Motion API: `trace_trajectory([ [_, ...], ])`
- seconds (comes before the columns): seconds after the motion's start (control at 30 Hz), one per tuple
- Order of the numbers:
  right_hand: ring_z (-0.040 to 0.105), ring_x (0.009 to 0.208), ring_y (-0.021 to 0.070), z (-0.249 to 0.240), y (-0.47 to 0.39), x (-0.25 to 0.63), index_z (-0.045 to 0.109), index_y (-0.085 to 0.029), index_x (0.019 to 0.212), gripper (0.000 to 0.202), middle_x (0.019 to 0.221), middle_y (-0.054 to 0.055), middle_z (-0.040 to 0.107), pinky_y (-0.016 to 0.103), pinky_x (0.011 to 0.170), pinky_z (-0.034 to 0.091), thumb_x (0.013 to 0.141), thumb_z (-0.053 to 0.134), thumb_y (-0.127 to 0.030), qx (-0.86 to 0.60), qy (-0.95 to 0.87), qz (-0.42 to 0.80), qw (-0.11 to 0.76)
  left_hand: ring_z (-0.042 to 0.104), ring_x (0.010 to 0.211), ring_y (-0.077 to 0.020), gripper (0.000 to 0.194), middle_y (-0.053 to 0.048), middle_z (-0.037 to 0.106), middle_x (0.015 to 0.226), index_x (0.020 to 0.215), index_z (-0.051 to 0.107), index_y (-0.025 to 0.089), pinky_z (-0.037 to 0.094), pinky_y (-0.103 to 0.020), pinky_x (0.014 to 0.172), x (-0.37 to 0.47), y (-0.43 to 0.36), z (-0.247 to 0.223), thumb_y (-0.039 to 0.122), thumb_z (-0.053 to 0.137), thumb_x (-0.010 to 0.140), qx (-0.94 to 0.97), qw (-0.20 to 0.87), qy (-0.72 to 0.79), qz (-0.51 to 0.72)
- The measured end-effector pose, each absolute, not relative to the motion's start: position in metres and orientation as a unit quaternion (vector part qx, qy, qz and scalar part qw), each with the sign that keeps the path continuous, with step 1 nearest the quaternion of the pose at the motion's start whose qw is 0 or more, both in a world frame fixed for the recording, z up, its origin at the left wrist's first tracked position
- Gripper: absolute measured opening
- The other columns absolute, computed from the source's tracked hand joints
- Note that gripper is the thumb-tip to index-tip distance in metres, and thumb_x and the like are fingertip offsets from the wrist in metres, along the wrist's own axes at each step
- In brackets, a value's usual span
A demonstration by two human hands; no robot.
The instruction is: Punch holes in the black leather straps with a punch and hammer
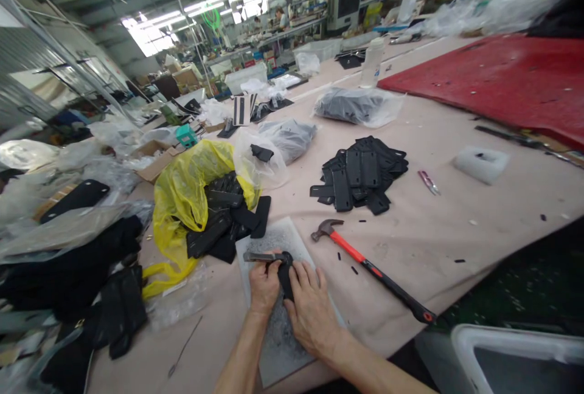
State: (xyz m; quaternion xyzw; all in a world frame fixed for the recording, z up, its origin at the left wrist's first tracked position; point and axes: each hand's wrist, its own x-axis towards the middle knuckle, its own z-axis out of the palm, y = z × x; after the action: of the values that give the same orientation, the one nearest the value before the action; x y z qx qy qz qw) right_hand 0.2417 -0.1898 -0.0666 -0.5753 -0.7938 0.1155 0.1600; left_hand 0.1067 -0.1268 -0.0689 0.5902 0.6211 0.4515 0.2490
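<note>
My left hand point(264, 286) is closed around a dark grey, bar-shaped metal tool point(261, 256), which lies across a small black piece. Its kind I cannot make out. My right hand point(311, 303) is closed on that black piece point(286, 282), fingers along its right edge and thumb at its lower end. Both hands work over a pale, speckled board point(278, 369) on the table. To the right of the board rests a claw hammer point(365, 263) with a red and black handle, touched by neither hand.
A yellow plastic bag point(182, 178) spills black pieces at the left. Beyond the hammer lie a heap of black pieces point(353, 172), small pink-handled snips point(429, 182) and a white roll point(481, 164). A red sheet point(497, 78) covers the far right. A white bin point(515, 336) stands below the table edge.
</note>
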Motion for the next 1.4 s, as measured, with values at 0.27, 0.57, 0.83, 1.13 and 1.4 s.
trace_trajectory([
  [0.27, 0.027, 0.140, 0.0345, -0.060, -0.186, 0.246, 0.042, -0.009, 0.144, 0.060, 0.150, 0.017, 0.040, 0.057, 0.115, 0.010, 0.094, 0.046, -0.042, -0.568, -0.797, 0.121, 0.170, 0.070, 0.098, -0.0235, 0.021, -0.008, 0.076, 0.101, 0.094, 0.073, 0.018, 0.055, -0.038, 0.093, 0.107, -0.128, -0.068, 0.029, 0.057, 0.086, 0.596, 0.249, 0.623, 0.441],
  [0.57, 0.022, 0.143, 0.0354, -0.062, -0.185, 0.247, 0.039, -0.010, 0.145, 0.060, 0.152, 0.018, 0.036, 0.059, 0.116, 0.008, 0.092, 0.047, -0.036, -0.569, -0.791, 0.145, 0.171, 0.069, 0.101, -0.0242, 0.023, -0.010, 0.075, 0.105, 0.097, 0.072, 0.018, 0.054, -0.041, 0.095, 0.108, -0.127, -0.069, 0.030, 0.055, 0.088, 0.612, 0.246, 0.625, 0.418],
  [0.83, 0.022, 0.143, 0.0367, -0.062, -0.186, 0.246, 0.038, -0.009, 0.146, 0.062, 0.152, 0.018, 0.036, 0.060, 0.115, 0.009, 0.089, 0.051, -0.032, -0.561, -0.793, 0.165, 0.168, 0.071, 0.097, -0.0236, 0.022, -0.010, 0.075, 0.100, 0.096, 0.070, 0.018, 0.056, -0.039, 0.090, 0.113, -0.125, -0.074, 0.023, 0.050, 0.088, 0.689, 0.143, 0.610, 0.363],
  [1.13, 0.048, 0.117, 0.0337, -0.033, -0.143, 0.353, 0.054, -0.014, 0.126, 0.039, 0.133, 0.018, 0.052, 0.048, 0.096, 0.037, 0.088, 0.053, -0.027, -0.644, -0.743, 0.099, 0.154, 0.070, 0.094, -0.0260, 0.022, -0.011, 0.074, 0.098, 0.102, 0.066, 0.017, 0.057, -0.041, 0.084, 0.116, -0.126, -0.082, 0.022, 0.048, 0.089, 0.709, 0.094, 0.612, 0.339],
  [1.4, 0.054, 0.063, 0.0174, -0.053, -0.136, 0.401, 0.046, -0.020, 0.082, 0.004, 0.073, 0.003, 0.055, 0.029, 0.058, 0.042, 0.085, 0.045, -0.020, -0.677, -0.614, 0.387, 0.125, 0.069, 0.085, -0.0244, 0.018, -0.009, 0.071, 0.090, 0.097, 0.065, 0.020, 0.055, -0.036, 0.077, 0.117, -0.129, -0.078, 0.020, 0.049, 0.088, 0.705, 0.107, 0.619, 0.329],
])
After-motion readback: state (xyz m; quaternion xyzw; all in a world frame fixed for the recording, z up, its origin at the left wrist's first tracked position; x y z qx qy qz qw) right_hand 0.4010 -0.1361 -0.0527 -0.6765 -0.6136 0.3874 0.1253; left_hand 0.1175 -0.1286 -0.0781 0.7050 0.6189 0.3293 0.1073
